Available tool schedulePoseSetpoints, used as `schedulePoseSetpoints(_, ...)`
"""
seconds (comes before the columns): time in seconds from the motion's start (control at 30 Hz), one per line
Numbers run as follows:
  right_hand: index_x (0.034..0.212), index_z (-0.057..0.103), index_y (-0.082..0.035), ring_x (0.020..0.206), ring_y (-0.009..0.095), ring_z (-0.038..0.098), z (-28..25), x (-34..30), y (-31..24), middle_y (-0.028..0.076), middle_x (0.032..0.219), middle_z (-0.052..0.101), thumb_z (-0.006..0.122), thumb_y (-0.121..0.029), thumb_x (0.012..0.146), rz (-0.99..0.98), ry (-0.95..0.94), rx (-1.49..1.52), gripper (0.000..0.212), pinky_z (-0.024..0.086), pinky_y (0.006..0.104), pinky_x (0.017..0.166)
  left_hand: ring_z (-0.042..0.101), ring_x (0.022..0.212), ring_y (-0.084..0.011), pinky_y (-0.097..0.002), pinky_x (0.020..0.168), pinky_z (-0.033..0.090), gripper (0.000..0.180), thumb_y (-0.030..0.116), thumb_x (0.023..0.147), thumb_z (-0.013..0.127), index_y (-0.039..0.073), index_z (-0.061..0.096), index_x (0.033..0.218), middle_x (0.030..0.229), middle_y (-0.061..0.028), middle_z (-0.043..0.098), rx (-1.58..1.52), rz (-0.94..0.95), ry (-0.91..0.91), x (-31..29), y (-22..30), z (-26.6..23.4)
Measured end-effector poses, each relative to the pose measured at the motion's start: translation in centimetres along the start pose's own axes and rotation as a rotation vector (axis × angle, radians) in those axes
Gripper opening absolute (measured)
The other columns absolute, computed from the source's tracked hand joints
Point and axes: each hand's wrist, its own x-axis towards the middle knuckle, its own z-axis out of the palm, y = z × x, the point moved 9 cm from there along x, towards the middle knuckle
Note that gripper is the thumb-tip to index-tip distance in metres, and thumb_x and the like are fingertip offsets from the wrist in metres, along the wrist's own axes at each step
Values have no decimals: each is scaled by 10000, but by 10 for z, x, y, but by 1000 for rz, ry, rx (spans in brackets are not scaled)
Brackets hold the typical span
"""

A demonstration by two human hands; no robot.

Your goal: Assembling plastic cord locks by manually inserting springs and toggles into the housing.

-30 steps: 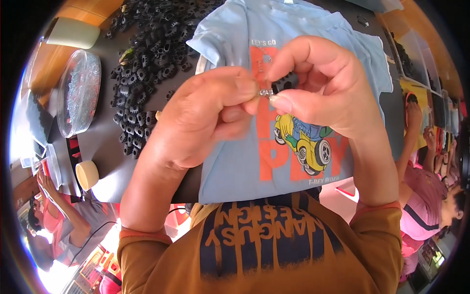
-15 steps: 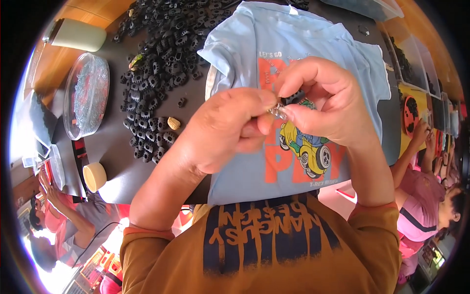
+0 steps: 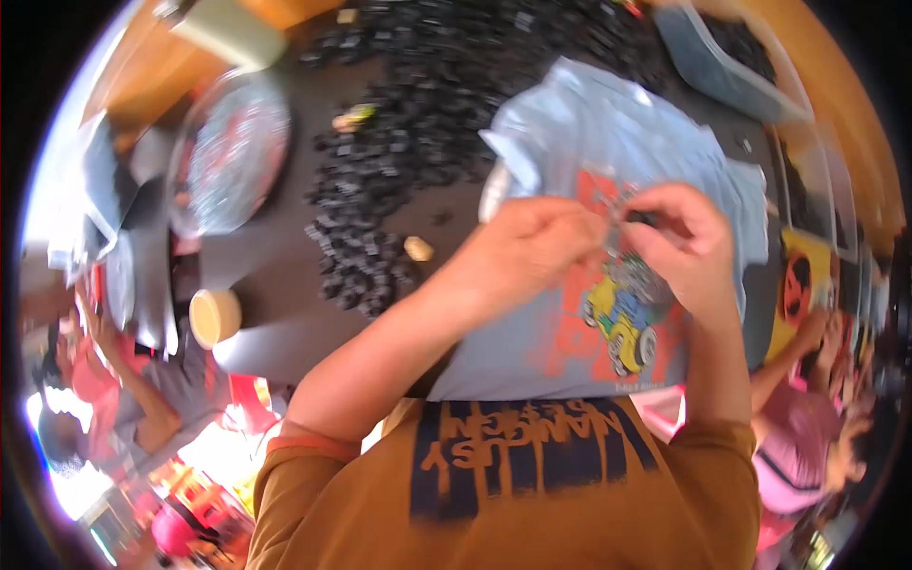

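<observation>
Both my hands meet over a light blue printed T-shirt (image 3: 532, 347) spread on the dark table. My left hand (image 3: 541, 237) is closed in a pinch, its fingertips at a small shiny metal piece (image 3: 616, 228); blur hides its exact shape. Facing it, my right hand (image 3: 689, 247) is closed with thumb and finger around a small black plastic piece (image 3: 643, 218). To the left and beyond lies a big pile of small black toothed plastic pieces (image 3: 380, 190), resembling hair claw clip parts.
Left of the pile stands a clear oval tub (image 3: 180, 204) of shiny bits. Nearer is a round tan cup (image 3: 216, 317); a pale green bottle (image 3: 228, 33) is at the far left. Clear bins (image 3: 684, 57) line the far right. Other people sit at both sides, one in pink (image 3: 798, 418).
The view has shifted, so the table things sit further right and lower. Both my hands stay close together over the shirt, the pinched metal piece still between them.
</observation>
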Motion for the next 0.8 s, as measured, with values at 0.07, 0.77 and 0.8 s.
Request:
schedulePoseSetpoints(0.07, 1019, 624, 13, 853, 96, 602, -2, 1, 4, 50, 963, 650, 620, -4, 864, 12, 20, -38, 156, 485, 239, 739, 507, 682, -50, -218, 603, 412, 263, 296, 951, 572, 56, 679, 966, 768, 24, 610, 50, 30, -24, 5, -2, -2)
schedulePoseSetpoints(0.77, 931, 610, -25, 649, 67, 478, 3, 1, 8, -3, 754, 540, 491, -175, 936, 20, 124, 4, 192, 392, 227, 589, 566, 741, -74, -262, 678, 484, 209, 167, 942, 558, -15, 639, 878, 785, -23, 651, 378, 376, 52, -8, 27, -3)
schedulePoseSetpoints(0.8, 975, 616, -17, 662, 67, 492, 3, 1, 11, 1, 774, 559, 517, -163, 928, 68, 114, 71, 182, 397, 227, 593, 582, 742, -98, -261, 706, 491, 195, 135, 943, 544, -18, 646, 878, 761, -26, 640, 302, 362, 54, -9, 29, -6)
